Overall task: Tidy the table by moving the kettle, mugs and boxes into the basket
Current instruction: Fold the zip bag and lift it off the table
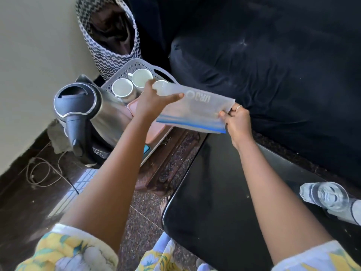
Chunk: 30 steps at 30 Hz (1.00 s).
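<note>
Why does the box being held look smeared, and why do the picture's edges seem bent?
Head view: the box, gripped by left hand and right hand, is motion-blurred, its print smeared; the wide-angle lens bows the wall and stretches the bottle at the edge; daylight glints on the kettle.

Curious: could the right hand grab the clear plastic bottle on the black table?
Not yet, probably: the right hand pinches the white blue-edged box. Once freed, likely yes: bare black table separates it from the clear plastic bottle.
</note>
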Each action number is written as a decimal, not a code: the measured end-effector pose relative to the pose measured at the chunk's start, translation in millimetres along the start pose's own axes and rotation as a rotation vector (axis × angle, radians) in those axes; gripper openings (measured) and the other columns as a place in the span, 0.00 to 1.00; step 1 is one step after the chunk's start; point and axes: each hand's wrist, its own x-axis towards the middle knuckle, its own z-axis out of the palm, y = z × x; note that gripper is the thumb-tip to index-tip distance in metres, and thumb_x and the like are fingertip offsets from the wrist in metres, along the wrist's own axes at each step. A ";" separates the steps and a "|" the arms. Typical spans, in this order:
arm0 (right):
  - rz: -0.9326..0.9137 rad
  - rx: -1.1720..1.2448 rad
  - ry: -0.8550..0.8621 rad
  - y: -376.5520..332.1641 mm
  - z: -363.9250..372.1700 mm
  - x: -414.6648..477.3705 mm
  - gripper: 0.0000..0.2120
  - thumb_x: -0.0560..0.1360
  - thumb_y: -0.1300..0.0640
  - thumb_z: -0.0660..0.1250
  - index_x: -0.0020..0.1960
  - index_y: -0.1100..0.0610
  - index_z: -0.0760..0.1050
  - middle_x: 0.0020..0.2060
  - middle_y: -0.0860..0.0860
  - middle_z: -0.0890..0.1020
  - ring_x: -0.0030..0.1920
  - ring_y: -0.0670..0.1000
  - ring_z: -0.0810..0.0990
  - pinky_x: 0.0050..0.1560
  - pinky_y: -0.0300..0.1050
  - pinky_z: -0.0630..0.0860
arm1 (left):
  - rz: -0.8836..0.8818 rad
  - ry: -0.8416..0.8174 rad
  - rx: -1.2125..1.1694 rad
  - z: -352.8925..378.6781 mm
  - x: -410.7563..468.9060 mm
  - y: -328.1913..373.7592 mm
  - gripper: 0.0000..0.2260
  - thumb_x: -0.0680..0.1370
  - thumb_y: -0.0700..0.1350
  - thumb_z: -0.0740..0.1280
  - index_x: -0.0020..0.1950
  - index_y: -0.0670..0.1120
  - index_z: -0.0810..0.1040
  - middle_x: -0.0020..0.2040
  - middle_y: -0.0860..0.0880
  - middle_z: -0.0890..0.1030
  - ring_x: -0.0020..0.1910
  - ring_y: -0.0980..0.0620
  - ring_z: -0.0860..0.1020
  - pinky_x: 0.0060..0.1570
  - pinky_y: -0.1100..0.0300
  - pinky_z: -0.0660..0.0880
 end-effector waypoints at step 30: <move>-0.178 -0.655 0.093 -23.8 146.6 -32.4 0.15 0.78 0.62 0.62 0.64 0.62 0.69 0.54 0.60 0.80 0.52 0.59 0.80 0.43 0.50 0.77 | 0.031 0.448 0.628 34.5 53.8 -71.9 0.24 0.82 0.46 0.52 0.77 0.45 0.51 0.78 0.41 0.47 0.76 0.39 0.46 0.74 0.47 0.43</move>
